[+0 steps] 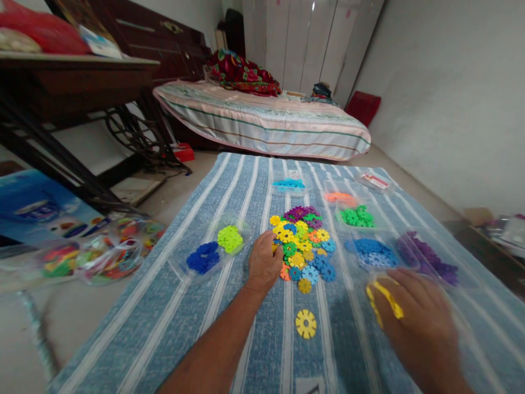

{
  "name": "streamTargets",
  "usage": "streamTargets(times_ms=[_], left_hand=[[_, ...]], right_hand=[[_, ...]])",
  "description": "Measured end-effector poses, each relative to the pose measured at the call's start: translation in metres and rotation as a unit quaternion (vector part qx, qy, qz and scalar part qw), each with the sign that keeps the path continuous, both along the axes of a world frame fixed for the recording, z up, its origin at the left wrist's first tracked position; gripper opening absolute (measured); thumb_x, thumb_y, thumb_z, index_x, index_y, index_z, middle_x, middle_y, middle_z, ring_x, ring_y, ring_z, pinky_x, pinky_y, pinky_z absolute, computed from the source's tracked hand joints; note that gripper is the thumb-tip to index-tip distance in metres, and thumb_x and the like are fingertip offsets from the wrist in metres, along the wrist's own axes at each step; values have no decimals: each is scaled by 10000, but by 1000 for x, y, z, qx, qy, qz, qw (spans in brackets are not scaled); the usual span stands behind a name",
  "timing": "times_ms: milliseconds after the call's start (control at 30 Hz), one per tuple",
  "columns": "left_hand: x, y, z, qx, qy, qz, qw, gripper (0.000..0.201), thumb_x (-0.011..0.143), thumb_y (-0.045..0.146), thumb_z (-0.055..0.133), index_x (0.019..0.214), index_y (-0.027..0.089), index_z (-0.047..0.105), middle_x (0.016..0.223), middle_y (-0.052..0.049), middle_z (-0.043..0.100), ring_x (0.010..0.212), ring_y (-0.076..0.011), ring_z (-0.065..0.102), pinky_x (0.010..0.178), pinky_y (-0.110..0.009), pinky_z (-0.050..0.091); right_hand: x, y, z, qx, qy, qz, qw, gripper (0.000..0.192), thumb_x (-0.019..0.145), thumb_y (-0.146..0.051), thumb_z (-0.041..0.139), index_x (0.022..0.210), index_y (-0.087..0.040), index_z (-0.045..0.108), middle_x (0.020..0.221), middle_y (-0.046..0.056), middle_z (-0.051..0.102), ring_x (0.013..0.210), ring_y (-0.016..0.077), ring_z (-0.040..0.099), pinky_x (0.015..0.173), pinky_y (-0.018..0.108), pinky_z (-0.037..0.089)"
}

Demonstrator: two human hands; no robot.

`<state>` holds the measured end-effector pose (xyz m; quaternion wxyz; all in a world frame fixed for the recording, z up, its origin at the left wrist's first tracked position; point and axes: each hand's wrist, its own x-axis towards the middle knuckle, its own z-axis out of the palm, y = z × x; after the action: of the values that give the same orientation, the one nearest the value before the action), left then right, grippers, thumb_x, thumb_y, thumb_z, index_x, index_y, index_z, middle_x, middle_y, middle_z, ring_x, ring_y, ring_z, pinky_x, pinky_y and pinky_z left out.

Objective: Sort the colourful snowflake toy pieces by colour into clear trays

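Observation:
My left hand (264, 261) is at the left edge of a mixed pile of notched plastic discs (305, 243), thumb and index finger closed on a yellow disc (275, 248). Yellow, blue, green, orange and purple discs make up this pile. A single larger-looking yellow disc (305, 324) lies nearer to me on the cloth. My right hand (422, 323), smeared by motion, is at the right over a clear tub with yellow discs (385, 298). Its fingers partly cover them, and whether it holds any is hidden.
Around the pile stand clear tubs of sorted discs: dark blue (204, 257) and lime (230, 239) at left, light blue (289, 184), orange (339, 197) and green (357, 216) behind, blue (375, 253) and purple (430, 257) at right. A bed (266, 123) stands beyond the striped cloth (197, 210).

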<state>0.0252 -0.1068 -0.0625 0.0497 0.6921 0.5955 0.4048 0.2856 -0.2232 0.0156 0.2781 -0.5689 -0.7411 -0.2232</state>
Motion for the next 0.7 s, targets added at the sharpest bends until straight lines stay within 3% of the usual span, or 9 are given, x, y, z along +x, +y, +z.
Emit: streamTargets(times_ms=[200,333,533,700], left_hand=[[-1,-1,2,-3,1,-1,1000,283,755,153,478,1023,159,569,1112,-114,614,1084,-221,557,978,-406,446],[-1,-1,1,-7,-1,-2,1000,282,762,162,483,1029,153,574,1118,-118,610,1095,-227,551,983,-402,440],[-1,0,-3,-1,-4,-1,1000,287,767,171,496,1041,161,578,1128,-110,611,1096,-230,550,980,-422,443],[-1,0,-3,-4,5,1,1000,280,766,168,489,1031,138,576,1125,-130,613,1095,-234,552,987,-413,440]], right_hand=[[-77,14,-33,-97,19,52,994,165,850,-265,528,931,-167,633,1107,138,618,1172,308,462,925,485,401],[-97,28,-45,-135,25,54,989,111,824,-234,558,869,-174,640,1117,137,619,1177,301,459,940,471,390],[-96,24,-47,-83,96,114,985,149,859,-159,489,782,-193,612,1031,89,637,1146,250,484,943,454,395],[-49,14,-20,-23,101,98,990,83,846,-202,524,814,-198,601,986,79,644,1080,243,537,909,456,430]])
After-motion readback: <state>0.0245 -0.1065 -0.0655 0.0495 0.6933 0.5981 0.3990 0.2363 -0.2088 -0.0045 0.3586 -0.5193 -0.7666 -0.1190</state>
